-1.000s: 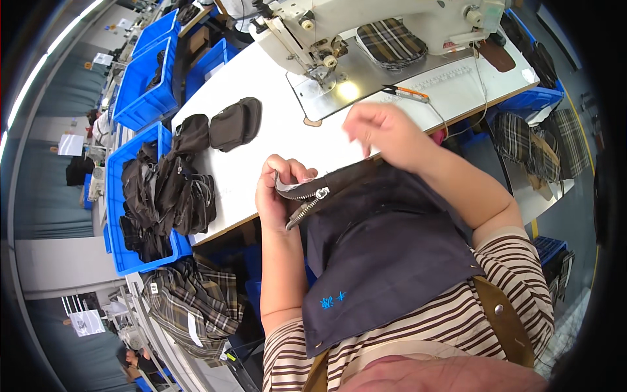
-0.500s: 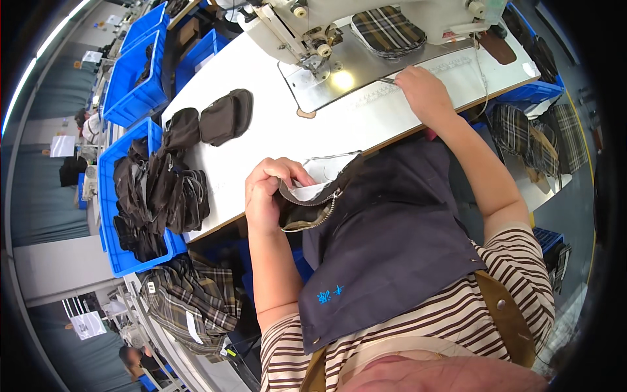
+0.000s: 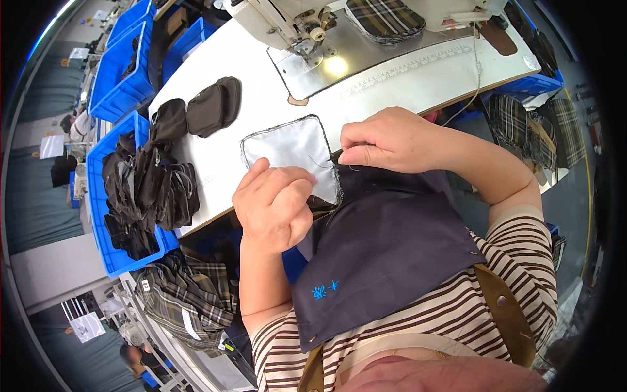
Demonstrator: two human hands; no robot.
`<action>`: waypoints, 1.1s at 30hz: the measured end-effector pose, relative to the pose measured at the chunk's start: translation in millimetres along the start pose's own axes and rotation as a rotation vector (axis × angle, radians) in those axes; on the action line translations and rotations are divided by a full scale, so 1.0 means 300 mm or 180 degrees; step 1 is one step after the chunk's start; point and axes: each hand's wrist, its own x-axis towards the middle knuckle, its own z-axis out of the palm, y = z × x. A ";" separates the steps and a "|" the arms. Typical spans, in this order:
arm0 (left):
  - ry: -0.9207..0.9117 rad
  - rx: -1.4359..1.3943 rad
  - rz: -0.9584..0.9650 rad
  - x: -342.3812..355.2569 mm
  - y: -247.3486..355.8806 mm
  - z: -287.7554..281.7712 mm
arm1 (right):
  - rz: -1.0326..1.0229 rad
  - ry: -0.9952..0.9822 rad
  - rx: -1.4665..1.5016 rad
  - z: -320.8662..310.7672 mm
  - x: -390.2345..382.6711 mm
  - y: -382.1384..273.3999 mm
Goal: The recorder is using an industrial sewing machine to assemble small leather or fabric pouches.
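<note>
Your right hand point(image 3: 385, 138) has come back from the sewing machine point(image 3: 294, 19) to the table edge, and a grey lining panel point(image 3: 290, 153) now lies flat on the white table point(image 3: 405, 85). Your left hand point(image 3: 274, 202) is curled, pinching the panel's near edge, while your right fingertips pinch its right corner above the dark apron point(image 3: 385, 255).

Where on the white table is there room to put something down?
The white table is bare between the metal machine plate and the right hand, and along the near edge left of the grey fabric panel. It is crowded by the dark pouches and the full blue bin.
</note>
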 end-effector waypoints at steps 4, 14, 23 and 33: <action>0.0064 0.0149 0.0061 -0.015 0.001 0.008 | -0.0151 0.0034 -0.0261 0.006 0.005 -0.022; 0.0237 0.0335 0.0044 -0.044 -0.001 0.027 | -0.0134 0.0245 -0.0592 0.024 -0.006 -0.031; 0.0313 0.0338 0.0071 -0.070 -0.013 0.064 | -0.0125 0.0257 -0.0243 0.066 0.014 -0.009; 0.0513 0.0009 -0.0133 -0.091 -0.031 0.063 | 0.0937 0.0876 0.4278 0.139 -0.002 0.090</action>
